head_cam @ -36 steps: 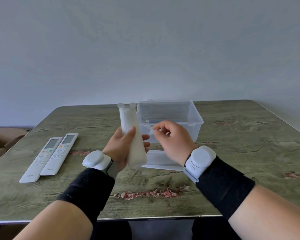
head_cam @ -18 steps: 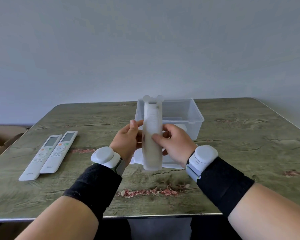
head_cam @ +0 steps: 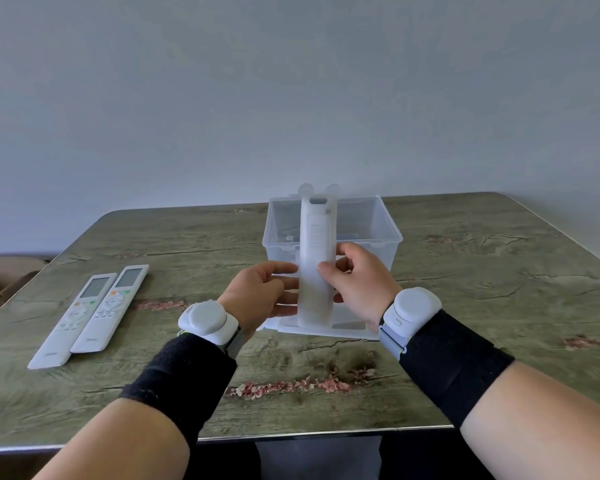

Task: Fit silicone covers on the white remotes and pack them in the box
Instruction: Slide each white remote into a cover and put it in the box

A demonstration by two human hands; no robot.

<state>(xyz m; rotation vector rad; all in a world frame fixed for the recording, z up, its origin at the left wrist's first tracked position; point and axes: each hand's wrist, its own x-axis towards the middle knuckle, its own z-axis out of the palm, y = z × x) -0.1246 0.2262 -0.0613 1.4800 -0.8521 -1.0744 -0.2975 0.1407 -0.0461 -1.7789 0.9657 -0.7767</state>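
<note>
I hold a white remote in a translucent silicone cover (head_cam: 317, 244) upright in front of me, its back towards me and two round ears at its top. My left hand (head_cam: 260, 296) grips its left side and my right hand (head_cam: 357, 282) pinches its right edge. Just behind it stands the clear plastic box (head_cam: 378, 230), open at the top. Two bare white remotes (head_cam: 94, 311) lie side by side on the table at the left, screens up.
The box's flat clear lid (head_cam: 347, 329) lies on the wood-patterned table (head_cam: 499, 289) under my hands. A cardboard box (head_cam: 0, 282) sits beyond the table's left edge. A plain wall rises behind the table.
The covered remote went from my left hand alone, tilted left, to upright between both hands in front of the box. My right hand came onto its right edge.
</note>
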